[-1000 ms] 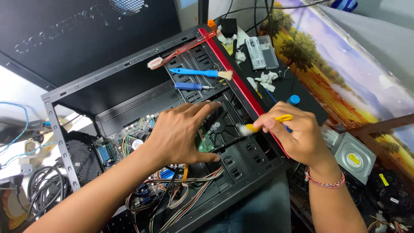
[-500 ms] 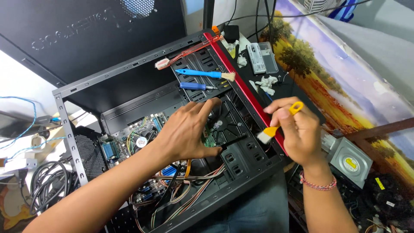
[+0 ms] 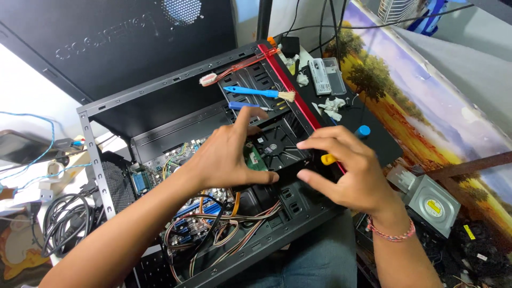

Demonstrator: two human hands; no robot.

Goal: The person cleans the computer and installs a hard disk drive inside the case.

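Black steel computer case (image 3: 176, 114) lying open on its side takes up most of the desk, with its side panel (image 3: 106, 37) propped behind it and the landscape-print mat (image 3: 426, 106) running along the right edge. Looks like the step here is working a hard drive (image 3: 272, 152) in or out of the drive cage near the case's red front edge (image 3: 285, 80) — left hand (image 3: 224, 154) is spread flat over the drive with its small green board peeking out, pressing rather than pinching. Right hand (image 3: 346, 170) hovers just beside it, fingers curled loosely around a yellow-handled tool (image 3: 329, 159); can't tell how tight the grip is. So the drive sits under the left palm, touching it, and just left of the right fingertips. Next move probably needs the tool tip lined up on a mounting screw while the left keeps things steady. Blue brush (image 3: 256, 92) and red toothbrush (image 3: 234, 69) rest on the cage top
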